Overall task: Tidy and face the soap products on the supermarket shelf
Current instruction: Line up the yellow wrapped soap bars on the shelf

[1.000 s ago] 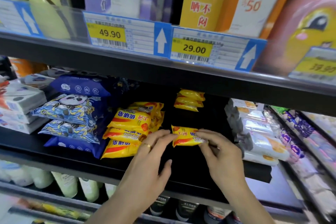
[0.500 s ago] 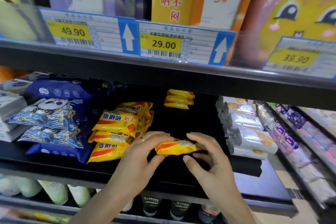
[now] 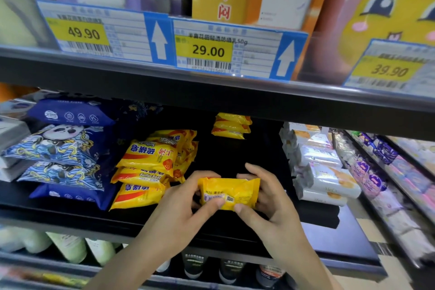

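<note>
Head view: left hand (image 3: 179,214) and right hand (image 3: 273,202) each grip pinching yellow soap packet (image 3: 229,192), barcode up

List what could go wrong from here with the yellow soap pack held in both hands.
1. The yellow soap pack shows its barcode side; set down this way by the left hand and right hand, it would face backwards.
2. The yellow stack beside it lies uneven, some packs upside down; adding one on top might make it slide.
3. Both hands hold the pack at the black shelf front edge; a slip could drop it off the shelf.
</note>
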A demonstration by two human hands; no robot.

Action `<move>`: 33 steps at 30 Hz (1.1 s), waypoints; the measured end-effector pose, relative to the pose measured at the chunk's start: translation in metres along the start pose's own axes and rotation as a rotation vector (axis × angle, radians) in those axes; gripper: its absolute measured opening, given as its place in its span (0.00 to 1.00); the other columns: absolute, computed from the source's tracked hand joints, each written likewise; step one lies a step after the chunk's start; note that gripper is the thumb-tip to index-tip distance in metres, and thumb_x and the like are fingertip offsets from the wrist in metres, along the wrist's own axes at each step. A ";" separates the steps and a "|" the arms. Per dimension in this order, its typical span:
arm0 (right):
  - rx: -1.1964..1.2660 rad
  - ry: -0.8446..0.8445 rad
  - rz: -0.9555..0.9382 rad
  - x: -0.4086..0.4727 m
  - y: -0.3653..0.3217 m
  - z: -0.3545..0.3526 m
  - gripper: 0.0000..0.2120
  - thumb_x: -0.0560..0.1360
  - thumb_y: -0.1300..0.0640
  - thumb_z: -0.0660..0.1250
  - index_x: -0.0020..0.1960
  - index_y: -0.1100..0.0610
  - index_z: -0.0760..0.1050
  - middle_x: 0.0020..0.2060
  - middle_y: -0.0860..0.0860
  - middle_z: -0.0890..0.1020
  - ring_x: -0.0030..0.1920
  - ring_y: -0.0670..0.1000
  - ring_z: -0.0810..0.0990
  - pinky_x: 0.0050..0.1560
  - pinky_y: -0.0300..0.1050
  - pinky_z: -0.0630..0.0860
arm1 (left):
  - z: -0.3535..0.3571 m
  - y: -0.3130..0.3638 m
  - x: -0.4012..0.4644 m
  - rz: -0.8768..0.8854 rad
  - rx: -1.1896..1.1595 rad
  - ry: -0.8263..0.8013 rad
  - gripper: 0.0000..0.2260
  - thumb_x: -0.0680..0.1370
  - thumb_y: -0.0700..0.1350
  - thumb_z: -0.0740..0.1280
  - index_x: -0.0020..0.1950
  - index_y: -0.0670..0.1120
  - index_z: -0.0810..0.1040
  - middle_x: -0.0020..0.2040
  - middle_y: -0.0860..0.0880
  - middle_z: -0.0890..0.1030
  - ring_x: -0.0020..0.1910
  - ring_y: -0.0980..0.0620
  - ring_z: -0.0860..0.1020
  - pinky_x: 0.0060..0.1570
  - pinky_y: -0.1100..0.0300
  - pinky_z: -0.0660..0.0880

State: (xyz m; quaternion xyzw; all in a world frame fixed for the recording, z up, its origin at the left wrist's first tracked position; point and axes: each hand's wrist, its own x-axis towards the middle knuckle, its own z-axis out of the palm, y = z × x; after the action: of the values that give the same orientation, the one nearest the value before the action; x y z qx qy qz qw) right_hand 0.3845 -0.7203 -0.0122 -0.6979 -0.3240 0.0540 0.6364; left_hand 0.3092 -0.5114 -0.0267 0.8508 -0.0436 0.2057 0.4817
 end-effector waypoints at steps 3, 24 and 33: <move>0.013 -0.012 0.004 0.000 0.000 0.000 0.35 0.76 0.61 0.76 0.75 0.36 0.67 0.66 0.45 0.79 0.62 0.54 0.82 0.62 0.53 0.80 | 0.002 -0.001 -0.001 0.000 -0.026 0.020 0.22 0.76 0.69 0.67 0.68 0.70 0.68 0.53 0.61 0.85 0.46 0.54 0.86 0.42 0.58 0.83; 0.080 -0.046 0.037 0.000 0.000 0.001 0.26 0.70 0.64 0.77 0.63 0.43 0.82 0.65 0.45 0.78 0.64 0.54 0.81 0.56 0.49 0.82 | 0.001 -0.001 0.001 -0.029 -0.089 0.017 0.26 0.80 0.69 0.64 0.76 0.69 0.61 0.57 0.60 0.85 0.53 0.54 0.85 0.47 0.49 0.85; 0.227 0.008 0.130 0.002 -0.013 -0.008 0.19 0.73 0.59 0.76 0.63 0.48 0.82 0.58 0.53 0.86 0.58 0.53 0.85 0.56 0.40 0.80 | -0.002 0.005 0.000 0.044 0.078 -0.006 0.37 0.72 0.67 0.75 0.77 0.71 0.62 0.74 0.68 0.67 0.66 0.60 0.76 0.49 0.64 0.81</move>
State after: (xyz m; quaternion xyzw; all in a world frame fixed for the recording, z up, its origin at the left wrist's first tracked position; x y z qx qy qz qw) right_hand 0.3852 -0.7263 0.0016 -0.6411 -0.2676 0.1288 0.7077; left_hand 0.3073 -0.5126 -0.0224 0.8682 -0.0557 0.2154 0.4435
